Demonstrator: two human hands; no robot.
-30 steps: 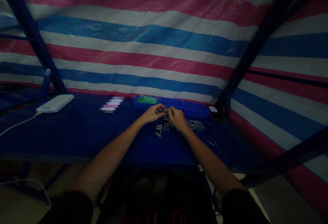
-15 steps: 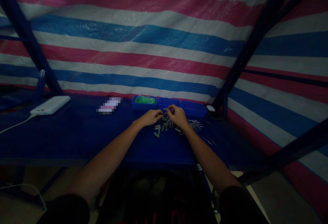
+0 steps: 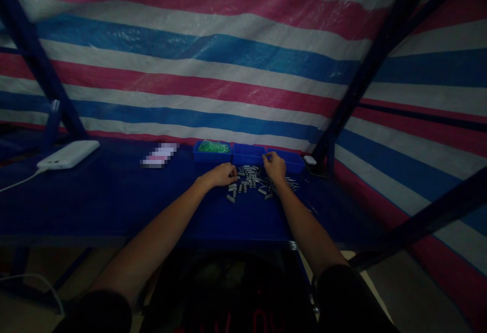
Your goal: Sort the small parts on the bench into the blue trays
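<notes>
My left hand rests on the dark blue table with its fingers curled, right beside a scatter of several small grey metal cylinders; what it holds is too small to see. My right hand is raised a little farther back, fingers pinched near the rim of the right blue tray. Thin metal pins lie to the right of that wrist.
Three small blue trays stand in a row at the back: the left tray holds green bits, the middle tray sits beside it. A white power bank with a cable lies far left. Dark blue frame bars slant at both sides before a striped tarp.
My right hand has drawn away from the left one, going back and right toward the right tray. The left hand stayed by the cylinders. The camera has tilted slightly.
</notes>
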